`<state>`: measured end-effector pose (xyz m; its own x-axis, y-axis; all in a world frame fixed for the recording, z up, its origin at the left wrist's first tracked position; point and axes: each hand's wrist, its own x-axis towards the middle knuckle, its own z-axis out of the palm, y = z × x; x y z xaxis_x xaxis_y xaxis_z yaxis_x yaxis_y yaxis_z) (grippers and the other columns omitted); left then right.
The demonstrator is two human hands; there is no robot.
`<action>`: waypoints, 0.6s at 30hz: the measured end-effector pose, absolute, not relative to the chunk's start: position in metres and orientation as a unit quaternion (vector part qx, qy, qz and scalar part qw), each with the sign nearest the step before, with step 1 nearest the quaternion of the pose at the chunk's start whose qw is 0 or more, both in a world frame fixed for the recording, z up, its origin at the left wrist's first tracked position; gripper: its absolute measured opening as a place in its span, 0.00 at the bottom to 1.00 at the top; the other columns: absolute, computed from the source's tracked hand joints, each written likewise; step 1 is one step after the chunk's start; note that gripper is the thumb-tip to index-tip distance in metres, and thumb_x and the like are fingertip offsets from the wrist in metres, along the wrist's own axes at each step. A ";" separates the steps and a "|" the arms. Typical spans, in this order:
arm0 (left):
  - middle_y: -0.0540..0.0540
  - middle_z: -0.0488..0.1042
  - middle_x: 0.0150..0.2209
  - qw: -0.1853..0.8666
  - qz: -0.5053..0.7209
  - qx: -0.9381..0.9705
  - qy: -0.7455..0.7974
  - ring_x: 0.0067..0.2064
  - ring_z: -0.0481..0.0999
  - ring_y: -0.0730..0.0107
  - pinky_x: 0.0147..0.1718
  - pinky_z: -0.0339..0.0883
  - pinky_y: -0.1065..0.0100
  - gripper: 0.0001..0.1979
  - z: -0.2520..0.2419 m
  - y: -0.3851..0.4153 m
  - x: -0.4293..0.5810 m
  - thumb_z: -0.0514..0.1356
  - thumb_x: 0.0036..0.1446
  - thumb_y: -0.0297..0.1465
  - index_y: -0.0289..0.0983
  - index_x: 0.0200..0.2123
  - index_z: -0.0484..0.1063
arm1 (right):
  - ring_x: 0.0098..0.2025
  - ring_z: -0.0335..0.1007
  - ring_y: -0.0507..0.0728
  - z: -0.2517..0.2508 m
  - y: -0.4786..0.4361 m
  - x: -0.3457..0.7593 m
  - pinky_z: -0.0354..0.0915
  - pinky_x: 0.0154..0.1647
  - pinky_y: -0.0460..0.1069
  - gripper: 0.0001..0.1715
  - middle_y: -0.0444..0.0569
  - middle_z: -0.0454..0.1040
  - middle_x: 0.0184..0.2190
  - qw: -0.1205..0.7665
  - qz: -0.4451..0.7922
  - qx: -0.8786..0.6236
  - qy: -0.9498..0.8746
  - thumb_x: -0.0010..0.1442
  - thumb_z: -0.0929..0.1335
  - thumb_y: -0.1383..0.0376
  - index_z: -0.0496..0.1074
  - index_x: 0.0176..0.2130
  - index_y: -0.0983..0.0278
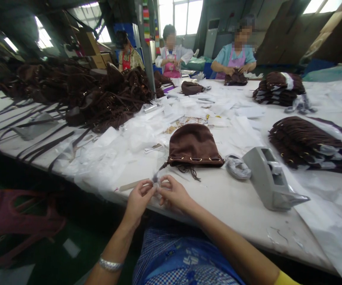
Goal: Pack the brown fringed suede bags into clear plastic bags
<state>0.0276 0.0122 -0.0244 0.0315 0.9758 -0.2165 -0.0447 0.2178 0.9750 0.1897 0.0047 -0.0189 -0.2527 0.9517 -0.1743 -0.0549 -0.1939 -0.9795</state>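
A dark brown suede drawstring bag [193, 144] lies on the table in front of me, its row of metal eyelets toward me and a fringed tassel [194, 172] hanging out below. From its left corner a thin strap [163, 166] runs down to my fingers. My left hand [139, 198] and my right hand [175, 194] meet at the table's near edge. Both pinch a small whitish, translucent wrapping [156, 183] around the strap's end; its exact kind is blurred. The fingertips partly cover it.
A grey tape dispenser [270, 178] and a coil of grey wrapped strap [238, 167] are at right. Stacked fringed bags [313, 142] lie beyond. A heap of brown bags [108, 95] and plastic sheets [99, 158] spread left. Co-workers sit across the table; a stool [19, 213] stands lower left.
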 end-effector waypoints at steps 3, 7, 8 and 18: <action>0.41 0.80 0.43 0.576 0.435 0.421 0.549 0.43 0.79 0.63 0.43 0.68 0.67 0.28 -0.019 0.017 0.017 0.70 0.47 0.40 0.36 0.49 0.69 | 0.26 0.74 0.51 -0.005 0.004 0.212 0.69 0.33 0.48 0.11 0.47 0.78 0.44 0.369 0.413 -0.513 -0.656 0.62 0.67 0.61 0.71 0.45 0.58; 0.41 0.80 0.43 0.550 0.401 0.444 0.583 0.44 0.78 0.62 0.43 0.67 0.66 0.33 -0.011 0.027 0.006 0.71 0.44 0.40 0.37 0.53 0.69 | 0.40 0.76 0.57 0.003 0.005 0.262 0.68 0.44 0.49 0.10 0.49 0.79 0.42 0.359 0.186 -0.576 -0.710 0.65 0.65 0.65 0.76 0.43 0.60; 0.41 0.80 0.42 0.548 0.385 0.456 0.586 0.44 0.78 0.61 0.43 0.68 0.65 0.34 -0.010 0.030 0.003 0.70 0.44 0.41 0.36 0.53 0.69 | 0.42 0.75 0.58 0.003 0.007 0.277 0.68 0.44 0.50 0.11 0.49 0.78 0.44 0.362 0.148 -0.592 -0.705 0.65 0.64 0.66 0.76 0.44 0.60; 0.42 0.77 0.46 0.198 0.387 0.676 0.595 0.44 0.78 0.60 0.45 0.73 0.59 0.16 -0.001 0.032 0.040 0.57 0.59 0.37 0.39 0.49 0.73 | 0.63 0.58 0.66 0.017 0.095 0.382 0.58 0.63 0.61 0.24 0.58 0.64 0.63 0.279 -0.029 -0.659 -0.698 0.66 0.62 0.64 0.67 0.60 0.64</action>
<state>0.0397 0.0315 -0.0011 -0.0069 0.9574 0.2886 0.6516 -0.2146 0.7276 0.3818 0.0948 0.0173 0.0237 0.9030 0.4290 0.9360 0.1308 -0.3269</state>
